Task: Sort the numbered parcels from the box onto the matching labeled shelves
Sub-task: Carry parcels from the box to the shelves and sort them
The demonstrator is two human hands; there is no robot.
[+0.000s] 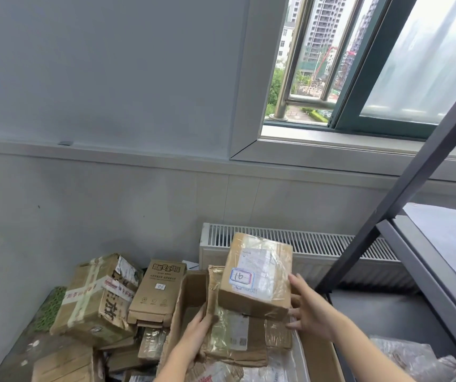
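Note:
A taped cardboard parcel (257, 274) with a blue-edged label reading 16 is lifted above the open box (178, 307). My right hand (308, 307) holds its right side, fingers spread along the edge. My left hand (196, 332) grips the left edge of a second, flatter taped parcel (232, 332) that stands just beneath the first. More parcels lie in the box below both hands.
Several worn cardboard parcels (97, 299) are piled on the floor at left against the wall. A white radiator (304, 244) stands behind the box under a window. A grey metal shelf rack (425, 260) rises at right, with a plastic-wrapped bag (414, 359) on its lower level.

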